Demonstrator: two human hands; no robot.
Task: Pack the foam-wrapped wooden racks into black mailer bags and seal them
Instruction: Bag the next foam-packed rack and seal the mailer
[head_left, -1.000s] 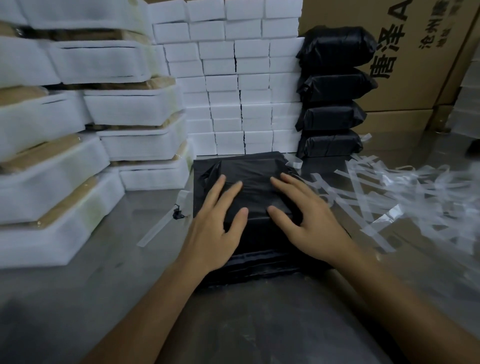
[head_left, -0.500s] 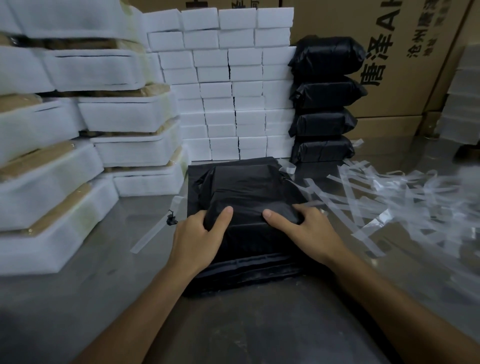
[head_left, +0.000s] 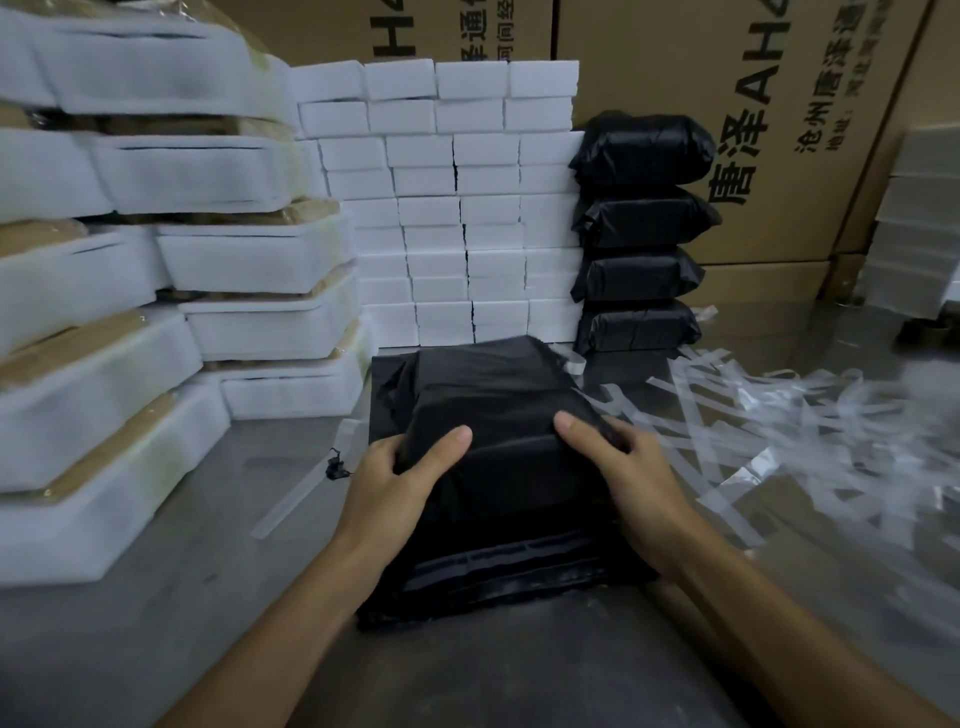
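Observation:
A packed black mailer bag (head_left: 493, 395) lies in front of me on a stack of flat black mailers (head_left: 498, 577). My left hand (head_left: 400, 483) grips the package's near left corner, thumb on top and fingers curled round the side. My right hand (head_left: 628, 478) grips its near right corner the same way. Foam-wrapped wooden racks (head_left: 260, 260) are piled high on the left. Several sealed black packages (head_left: 641, 239) stand stacked at the back right.
A wall of white foam blocks (head_left: 467, 228) rises behind the package. Peeled clear adhesive strips (head_left: 769, 415) litter the grey table (head_left: 156, 597) on the right. Printed cardboard boxes (head_left: 779, 130) close off the back. A small black clip (head_left: 335, 467) lies left of the mailers.
Both hands slid from flat on top of the package back to its near corners and now grip them. The view has tilted up slightly.

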